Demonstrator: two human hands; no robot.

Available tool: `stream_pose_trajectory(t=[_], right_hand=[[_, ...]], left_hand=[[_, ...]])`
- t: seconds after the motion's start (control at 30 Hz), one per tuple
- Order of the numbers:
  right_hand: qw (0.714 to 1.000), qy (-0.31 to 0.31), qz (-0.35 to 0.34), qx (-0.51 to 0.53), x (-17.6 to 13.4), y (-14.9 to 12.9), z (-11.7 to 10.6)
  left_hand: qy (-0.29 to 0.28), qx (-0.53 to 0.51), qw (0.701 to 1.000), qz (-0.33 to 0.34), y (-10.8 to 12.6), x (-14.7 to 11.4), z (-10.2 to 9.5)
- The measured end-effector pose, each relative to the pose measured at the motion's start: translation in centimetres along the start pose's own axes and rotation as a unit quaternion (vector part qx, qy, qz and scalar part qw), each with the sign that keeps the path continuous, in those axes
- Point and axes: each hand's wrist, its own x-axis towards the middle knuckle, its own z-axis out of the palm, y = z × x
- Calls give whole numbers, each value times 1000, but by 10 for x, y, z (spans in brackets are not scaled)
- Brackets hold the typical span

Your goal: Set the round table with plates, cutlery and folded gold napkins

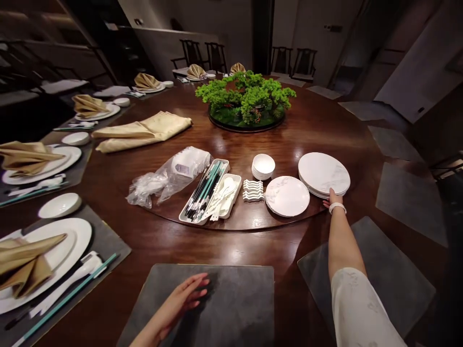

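Observation:
My right hand [334, 199] reaches out to a stack of large white plates [321, 171]. Its thumb lies over the near rim and the fingers curl below, gripping the edge; how many plates they hold is hidden. Just left of that stack are smaller white plates [287, 195]. Over a bare grey placemat [231, 308] hovers my left hand [188, 296], fingers apart and nothing in it. Small white bowls [263, 165] are stacked behind a group of wavy white chopstick rests [253, 190].
One tray holds chopsticks [204, 193], another white spoons [226, 190]. A plastic bag [173, 171] and folded gold cloth [144, 131] lie further left. Place settings with gold napkins [31, 262] line the left edge. A miniature green tree display [248, 99] stands mid-table.

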Motion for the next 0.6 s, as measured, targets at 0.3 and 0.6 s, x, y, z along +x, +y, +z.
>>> stream_pose_trajectory(t=[0.3, 0.6], right_hand=[[994, 20, 22, 107, -42, 2, 1], [918, -19, -69, 389, -156, 18, -48]], left_hand=[[1, -1, 1000, 15, -17, -24, 23], [-61, 30, 996, 53, -47, -59, 1]])
